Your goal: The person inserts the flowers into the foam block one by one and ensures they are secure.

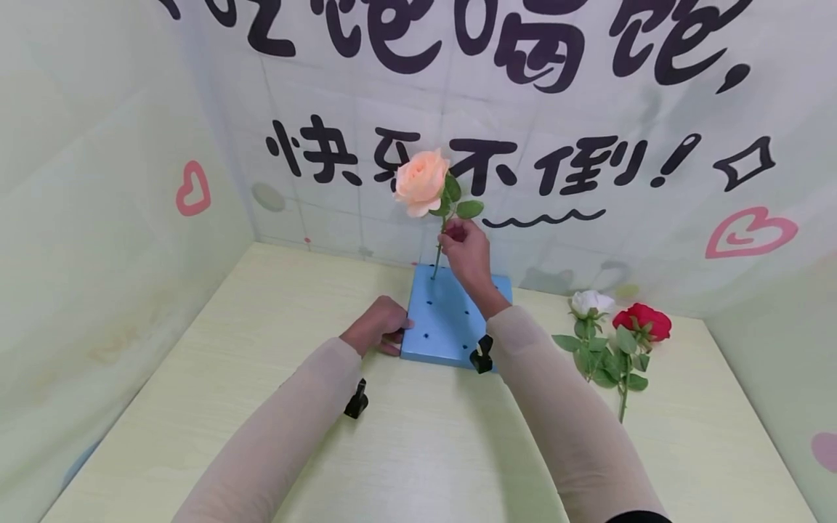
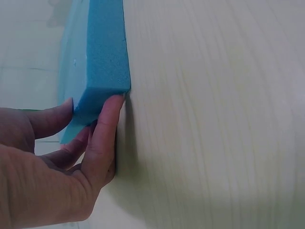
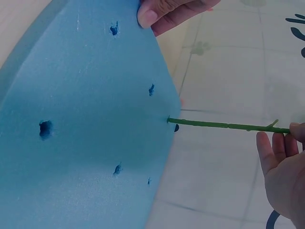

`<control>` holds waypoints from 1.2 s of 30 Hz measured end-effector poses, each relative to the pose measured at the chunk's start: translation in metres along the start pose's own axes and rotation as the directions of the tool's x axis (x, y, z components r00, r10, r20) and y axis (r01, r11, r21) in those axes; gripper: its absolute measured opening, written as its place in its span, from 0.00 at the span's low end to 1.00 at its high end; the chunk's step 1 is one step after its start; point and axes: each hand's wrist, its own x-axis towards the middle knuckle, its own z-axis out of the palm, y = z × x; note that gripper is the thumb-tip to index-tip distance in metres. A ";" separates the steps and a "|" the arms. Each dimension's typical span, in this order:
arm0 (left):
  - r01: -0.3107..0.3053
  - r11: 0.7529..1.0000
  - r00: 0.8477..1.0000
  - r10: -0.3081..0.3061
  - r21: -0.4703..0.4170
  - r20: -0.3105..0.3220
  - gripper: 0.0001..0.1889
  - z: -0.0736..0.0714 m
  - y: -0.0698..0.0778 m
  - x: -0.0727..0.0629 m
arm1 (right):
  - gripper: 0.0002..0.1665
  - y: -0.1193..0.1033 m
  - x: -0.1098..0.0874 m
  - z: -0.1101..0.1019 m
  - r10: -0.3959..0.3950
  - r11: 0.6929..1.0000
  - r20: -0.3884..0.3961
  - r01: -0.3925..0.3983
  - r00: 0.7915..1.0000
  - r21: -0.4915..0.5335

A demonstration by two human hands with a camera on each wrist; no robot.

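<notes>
In my head view, I have the right hand [image 1: 469, 250] pinching the stem [image 3: 209, 124] of a peach rose [image 1: 421, 181], fingers closed on it, in the upper middle of the frame. The rose stands nearly upright, its stem end in a hole near the upper left corner of the blue foam block [image 1: 441, 327]. My left hand [image 1: 382, 319] grips the block's left edge, fingers parted by its thickness. On the bench [image 1: 229, 349], right of frame, lie a white rose [image 1: 591, 303] and a red rose [image 1: 644, 320].

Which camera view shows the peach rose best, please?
The head view, because the peach rose shows bloom, leaves and stem there. The right wrist view shows only part of its stem; the left wrist view, just a green sliver, possibly stem.
</notes>
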 end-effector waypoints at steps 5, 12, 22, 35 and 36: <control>-0.006 1.000 1.000 0.006 0.009 0.004 0.07 0.000 -0.002 0.003 | 0.11 -0.002 -0.001 0.002 -0.031 0.999 0.008 0.031 0.999 -0.032; -0.007 1.000 1.000 0.007 0.017 -0.009 0.07 0.000 -0.002 0.005 | 0.12 -0.005 -0.001 0.003 -0.043 0.997 0.034 0.045 0.998 -0.064; -0.019 1.000 1.000 0.019 0.007 0.011 0.08 -0.001 -0.003 0.001 | 0.11 -0.007 0.000 0.007 -0.083 0.992 0.047 0.087 0.995 -0.096; -0.031 0.999 0.999 0.031 -0.009 0.021 0.06 -0.003 -0.005 -0.001 | 0.10 -0.009 0.000 0.013 -0.071 0.990 0.067 0.079 0.995 -0.120; -0.031 0.999 0.999 0.031 -0.012 0.023 0.06 -0.003 -0.005 -0.001 | 0.10 -0.009 0.000 0.012 -0.067 0.990 0.069 0.075 0.995 -0.122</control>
